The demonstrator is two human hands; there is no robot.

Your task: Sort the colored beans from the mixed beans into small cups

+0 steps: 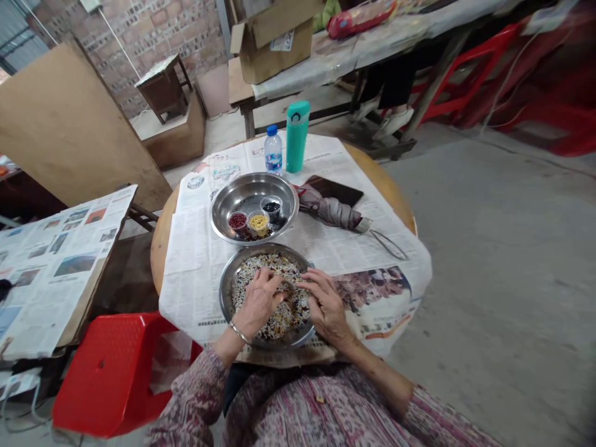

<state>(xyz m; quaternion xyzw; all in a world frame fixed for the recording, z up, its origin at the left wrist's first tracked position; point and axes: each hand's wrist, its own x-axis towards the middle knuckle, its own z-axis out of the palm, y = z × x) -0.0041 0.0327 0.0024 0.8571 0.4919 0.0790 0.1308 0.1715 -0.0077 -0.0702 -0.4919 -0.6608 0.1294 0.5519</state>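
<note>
A steel basin (226, 266) near the table's front edge holds a mix of pale grains and dark, red and yellow bits (284, 320). Over its left part is my left hand (261, 303), fingers bent down toward the grains, thumb apart from them. My right hand (328, 307) reaches in over the right rim with loosely bent, spread fingers. Nothing shows in either hand. Behind stands a second steel basin (233, 192) with three clear cups: red beans (238, 221), yellow grains (258, 222) and black beans (271, 207). Loose dark red beans lie beside them.
Newspaper (195, 267) covers the round table. Beyond the basins stand a water bottle (273, 152) and a teal flask (297, 136). A folded umbrella (333, 211) and a dark flat tablet-like object (338, 189) lie right. A red stool (107, 372) is left.
</note>
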